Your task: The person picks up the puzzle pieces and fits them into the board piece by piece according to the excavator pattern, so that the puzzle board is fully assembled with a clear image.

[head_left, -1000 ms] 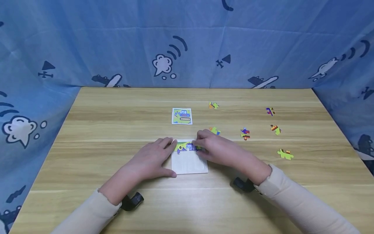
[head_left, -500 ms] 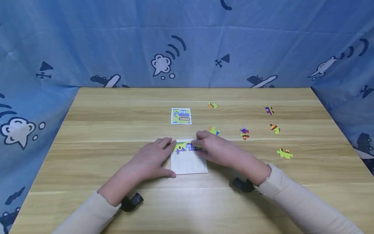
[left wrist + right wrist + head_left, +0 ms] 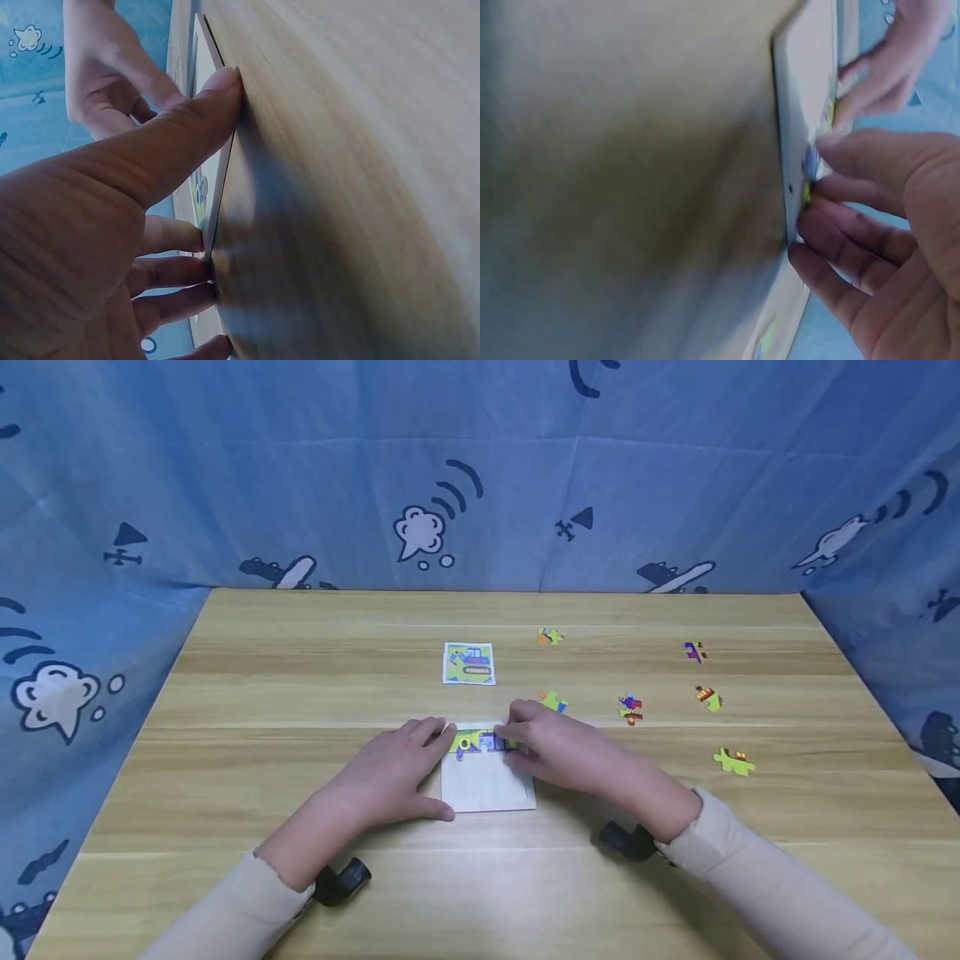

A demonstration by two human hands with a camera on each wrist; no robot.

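Note:
A white square puzzle board [image 3: 487, 787] lies at the middle of the table, with joined green and blue jigsaw pieces [image 3: 467, 741] along its top edge. My left hand [image 3: 382, 772] steadies the board's left side: the thumb rests at the lower left corner, the other fingers touch the upper left edge. At the upper right of the board, my right hand [image 3: 558, 747] pinches a blue and green puzzle piece [image 3: 811, 161] between thumb and fingers. The fingers partly cover that piece, which lies against the board. A small picture card [image 3: 468, 663] of a blue excavator lies beyond the board.
Several loose jigsaw pieces lie to the right and back, among them a green one [image 3: 733, 762], a red and blue one [image 3: 630, 709] and a green and orange one [image 3: 551, 636]. A blue patterned curtain [image 3: 495, 468] surrounds the wooden table [image 3: 315, 652].
Both hands stay in almost the same place on the board. The whole head view shifts slightly; the loose pieces and the card keep their places on the table.

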